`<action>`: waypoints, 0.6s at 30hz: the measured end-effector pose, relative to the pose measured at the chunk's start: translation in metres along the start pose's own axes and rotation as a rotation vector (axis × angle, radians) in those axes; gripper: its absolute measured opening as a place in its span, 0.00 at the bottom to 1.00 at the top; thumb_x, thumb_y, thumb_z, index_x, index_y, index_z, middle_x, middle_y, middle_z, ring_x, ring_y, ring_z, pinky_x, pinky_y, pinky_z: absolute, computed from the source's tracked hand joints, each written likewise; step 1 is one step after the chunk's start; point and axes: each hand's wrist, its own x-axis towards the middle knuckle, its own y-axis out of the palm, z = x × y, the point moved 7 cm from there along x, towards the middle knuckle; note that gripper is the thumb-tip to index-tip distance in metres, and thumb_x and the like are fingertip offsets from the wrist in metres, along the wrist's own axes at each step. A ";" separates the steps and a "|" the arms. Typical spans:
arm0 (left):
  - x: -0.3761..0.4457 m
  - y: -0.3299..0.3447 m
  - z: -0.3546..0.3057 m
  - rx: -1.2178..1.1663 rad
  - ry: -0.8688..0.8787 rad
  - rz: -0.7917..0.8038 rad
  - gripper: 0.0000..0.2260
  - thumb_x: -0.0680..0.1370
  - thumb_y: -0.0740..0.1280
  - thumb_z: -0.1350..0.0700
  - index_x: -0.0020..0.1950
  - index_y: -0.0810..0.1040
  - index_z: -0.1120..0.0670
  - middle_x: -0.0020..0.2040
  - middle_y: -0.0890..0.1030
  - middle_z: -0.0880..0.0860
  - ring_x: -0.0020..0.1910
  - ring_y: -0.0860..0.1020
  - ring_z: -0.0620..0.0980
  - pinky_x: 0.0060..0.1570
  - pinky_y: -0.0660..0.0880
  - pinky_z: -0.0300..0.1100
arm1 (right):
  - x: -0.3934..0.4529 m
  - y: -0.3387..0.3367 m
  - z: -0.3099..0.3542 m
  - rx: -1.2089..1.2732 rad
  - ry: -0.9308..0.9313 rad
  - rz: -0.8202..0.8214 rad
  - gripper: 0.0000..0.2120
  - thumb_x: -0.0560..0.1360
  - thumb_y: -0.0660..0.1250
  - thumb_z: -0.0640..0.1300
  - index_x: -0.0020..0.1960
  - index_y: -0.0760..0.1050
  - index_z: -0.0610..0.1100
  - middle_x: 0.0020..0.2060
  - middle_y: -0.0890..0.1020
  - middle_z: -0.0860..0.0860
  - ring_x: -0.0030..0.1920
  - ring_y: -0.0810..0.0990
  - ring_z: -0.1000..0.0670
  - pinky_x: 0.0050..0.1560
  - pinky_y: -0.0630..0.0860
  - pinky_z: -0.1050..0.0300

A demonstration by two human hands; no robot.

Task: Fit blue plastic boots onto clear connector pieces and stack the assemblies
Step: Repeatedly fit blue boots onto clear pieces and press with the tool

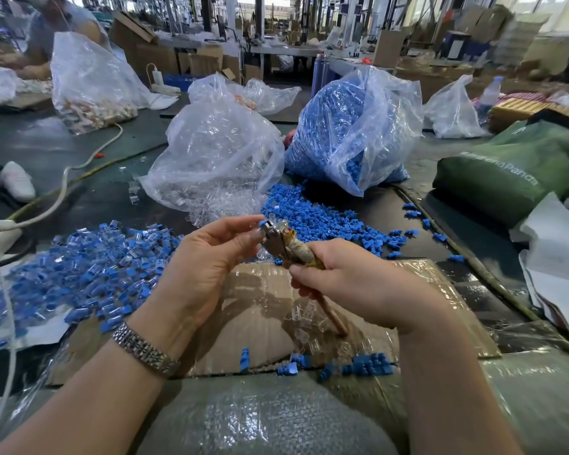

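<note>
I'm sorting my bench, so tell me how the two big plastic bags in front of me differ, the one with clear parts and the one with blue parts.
The clear-parts bag sits left and holds transparent connector pieces; the blue-parts bag sits right, packed with blue boots. The blue one stands taller and looks fuller; the clear one slumps lower. Both are see-through plastic, open at the base, spilling parts onto the table.

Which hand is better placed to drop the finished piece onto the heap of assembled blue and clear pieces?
Left. The left hand pinches the blue boot piece at the plier-like metal tool, and the heap lies on its side. The right hand grips the tool.
</note>
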 end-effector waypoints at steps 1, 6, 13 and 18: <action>0.001 0.001 0.002 -0.029 -0.016 0.000 0.17 0.64 0.79 0.53 0.52 0.88 0.53 0.51 0.87 0.55 0.49 0.83 0.50 0.50 0.82 0.40 | 0.000 0.001 0.000 0.016 -0.007 0.004 0.10 0.84 0.63 0.46 0.45 0.75 0.45 0.41 0.82 0.49 0.42 0.80 0.50 0.48 0.76 0.53; -0.001 0.001 -0.001 0.021 -0.018 -0.014 0.18 0.64 0.78 0.53 0.52 0.88 0.53 0.52 0.86 0.57 0.49 0.82 0.52 0.51 0.82 0.41 | 0.004 0.002 -0.004 0.058 -0.018 0.014 0.11 0.84 0.63 0.47 0.44 0.74 0.45 0.39 0.81 0.51 0.40 0.79 0.52 0.47 0.77 0.53; -0.007 0.007 -0.011 0.210 0.068 -0.068 0.12 0.69 0.74 0.57 0.52 0.87 0.53 0.50 0.87 0.54 0.48 0.84 0.45 0.51 0.81 0.38 | 0.009 0.009 -0.003 0.064 -0.017 -0.035 0.14 0.84 0.61 0.52 0.43 0.71 0.45 0.34 0.79 0.48 0.31 0.77 0.50 0.40 0.80 0.50; -0.008 0.004 -0.015 0.268 0.114 -0.069 0.14 0.70 0.73 0.57 0.55 0.86 0.55 0.50 0.87 0.52 0.52 0.85 0.47 0.54 0.80 0.37 | 0.011 0.011 -0.006 0.105 -0.004 -0.027 0.16 0.84 0.62 0.53 0.44 0.74 0.42 0.32 0.79 0.50 0.30 0.78 0.51 0.37 0.77 0.55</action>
